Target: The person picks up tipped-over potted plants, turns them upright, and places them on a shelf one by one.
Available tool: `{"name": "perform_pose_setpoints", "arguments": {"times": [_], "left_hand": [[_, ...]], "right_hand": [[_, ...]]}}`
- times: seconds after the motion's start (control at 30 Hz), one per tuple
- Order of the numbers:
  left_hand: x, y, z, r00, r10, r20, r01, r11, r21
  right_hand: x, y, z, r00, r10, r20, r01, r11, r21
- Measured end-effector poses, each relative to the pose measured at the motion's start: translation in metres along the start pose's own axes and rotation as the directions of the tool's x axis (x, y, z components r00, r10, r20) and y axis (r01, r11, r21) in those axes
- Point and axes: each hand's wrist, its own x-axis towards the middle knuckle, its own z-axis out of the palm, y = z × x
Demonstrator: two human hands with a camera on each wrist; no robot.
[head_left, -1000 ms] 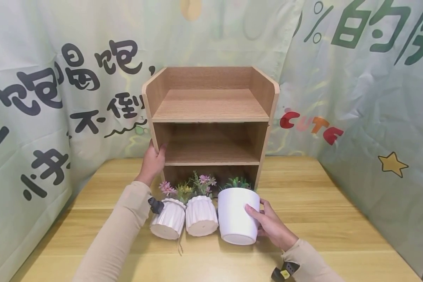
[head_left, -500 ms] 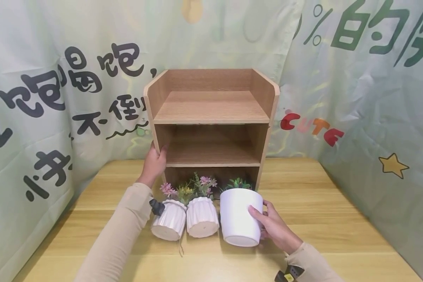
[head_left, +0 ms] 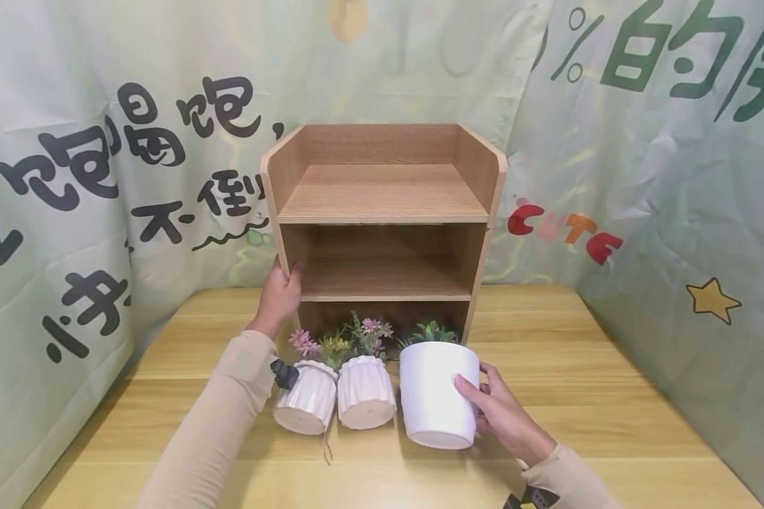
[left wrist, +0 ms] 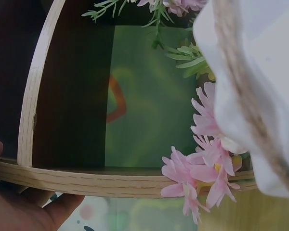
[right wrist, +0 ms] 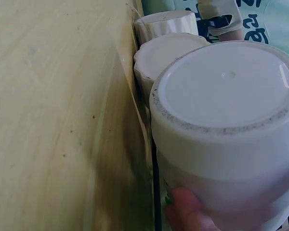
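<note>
Planter [head_left: 438, 396], smooth and white, tilts in front of the shelf [head_left: 382, 191], toward its right side, the right hand [head_left: 512, 420] clamped round the planter. The left hand [head_left: 280, 297] pinches the shelf's left panel [head_left: 285, 173]. Two fluted pots [head_left: 366, 392] tilt before the shelf's left half. Beneath the shelf stretches the table [head_left: 611, 396]; behind it hangs printed cloth [head_left: 382, 63].

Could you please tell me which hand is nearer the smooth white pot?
Right: the right hand grips the smooth white pot; the left hand, farther off, grips the wooden shelf.
</note>
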Motion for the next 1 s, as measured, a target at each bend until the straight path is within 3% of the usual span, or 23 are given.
{"name": "perform_pose_setpoints", "arguments": {"times": [0.63,1.0], "left_hand": [[0.001,-0.002,0.001,1.000,0.007,-0.006,-0.007,1.000,-0.028],[0.001,-0.001,0.001,1.000,0.005,0.008,-0.005,1.000,-0.023]], "right_hand": [[-0.016,-0.013,-0.001,0.998,-0.052,0.042,0.052,0.999,0.006],[-0.021,-0.022,-0.001,0.991,-0.130,0.039,0.129,0.991,0.020]]}}
